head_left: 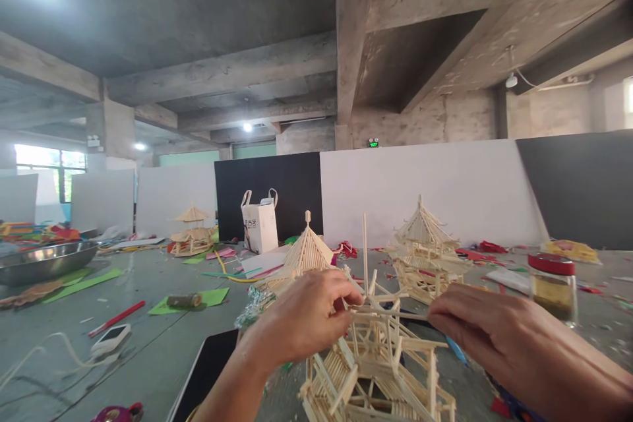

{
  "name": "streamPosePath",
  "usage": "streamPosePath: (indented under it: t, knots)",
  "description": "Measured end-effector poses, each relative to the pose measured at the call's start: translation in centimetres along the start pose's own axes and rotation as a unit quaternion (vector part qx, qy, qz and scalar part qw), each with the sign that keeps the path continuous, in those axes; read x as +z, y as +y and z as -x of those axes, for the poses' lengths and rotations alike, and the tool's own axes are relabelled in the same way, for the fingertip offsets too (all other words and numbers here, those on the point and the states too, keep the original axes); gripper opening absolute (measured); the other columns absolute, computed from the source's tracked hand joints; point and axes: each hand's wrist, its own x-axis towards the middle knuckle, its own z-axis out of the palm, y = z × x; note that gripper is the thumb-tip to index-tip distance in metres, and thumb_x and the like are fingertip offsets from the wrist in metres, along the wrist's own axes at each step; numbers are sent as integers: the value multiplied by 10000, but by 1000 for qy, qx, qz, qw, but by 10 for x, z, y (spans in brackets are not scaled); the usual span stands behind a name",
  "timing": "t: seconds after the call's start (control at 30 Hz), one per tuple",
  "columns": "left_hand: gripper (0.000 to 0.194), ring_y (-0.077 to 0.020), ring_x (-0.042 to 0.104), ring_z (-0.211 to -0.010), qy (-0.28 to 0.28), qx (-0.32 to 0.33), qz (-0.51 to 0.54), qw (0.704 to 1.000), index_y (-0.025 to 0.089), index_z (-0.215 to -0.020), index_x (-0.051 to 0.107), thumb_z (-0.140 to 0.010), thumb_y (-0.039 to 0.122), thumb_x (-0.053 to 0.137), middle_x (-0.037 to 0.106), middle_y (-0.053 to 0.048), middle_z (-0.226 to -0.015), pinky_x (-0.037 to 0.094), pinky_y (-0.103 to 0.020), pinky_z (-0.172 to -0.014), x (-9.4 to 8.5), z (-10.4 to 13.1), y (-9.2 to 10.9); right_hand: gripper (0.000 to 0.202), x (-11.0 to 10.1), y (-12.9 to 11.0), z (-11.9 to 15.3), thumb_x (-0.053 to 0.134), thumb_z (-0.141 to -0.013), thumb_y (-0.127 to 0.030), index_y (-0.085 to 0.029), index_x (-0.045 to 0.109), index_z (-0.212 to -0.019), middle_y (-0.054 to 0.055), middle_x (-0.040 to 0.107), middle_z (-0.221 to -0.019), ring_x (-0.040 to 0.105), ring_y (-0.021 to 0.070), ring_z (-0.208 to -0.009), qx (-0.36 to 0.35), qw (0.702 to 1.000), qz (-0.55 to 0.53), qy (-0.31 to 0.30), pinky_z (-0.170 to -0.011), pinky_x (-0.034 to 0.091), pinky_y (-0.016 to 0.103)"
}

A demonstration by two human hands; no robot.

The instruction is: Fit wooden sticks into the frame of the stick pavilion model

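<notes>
A half-built pavilion of thin wooden sticks (pixel 380 362) stands on the table right in front of me. My left hand (pixel 306 316) pinches a stick at the top of its frame, on the left side. My right hand (pixel 487 330) holds the other end of a thin horizontal stick (pixel 390 312) laid across the frame's top. One upright stick (pixel 365 244) rises from the model between my hands. A separate stick roof (pixel 309 252) sits just behind my left hand.
A finished stick pavilion (pixel 426 254) stands behind, another (pixel 192 232) far left. A red-lidded glass jar (pixel 552 287) is at right. A metal bowl (pixel 44 262), white bag (pixel 260 224), green paper (pixel 210 298), dark tablet (pixel 205 372) and paper scraps lie about.
</notes>
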Motion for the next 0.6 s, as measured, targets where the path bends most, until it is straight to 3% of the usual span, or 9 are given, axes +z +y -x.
streamPosePath:
  t: [0.37, 0.6]
  knots:
    - [158, -121, 558, -712, 16, -27, -15, 999, 203, -815, 659, -718, 139, 551, 629, -6, -811, 377, -275, -660, 4, -1, 1, 425, 7, 6, 0, 243, -966, -501, -241, 518, -773, -15, 522, -730, 490, 142, -617, 1, 1000, 8, 21, -531, 386, 301]
    - [146, -110, 549, -709, 30, -26, -7, 999, 207, -788, 652, -710, 129, 556, 627, 5, -793, 374, -263, -648, 9, 0, -4, 362, 6, 6, -2, 271, -976, -481, -256, 512, -825, -17, 527, -785, 507, 135, -668, 5, 1000, 21, -2, -558, 421, 284]
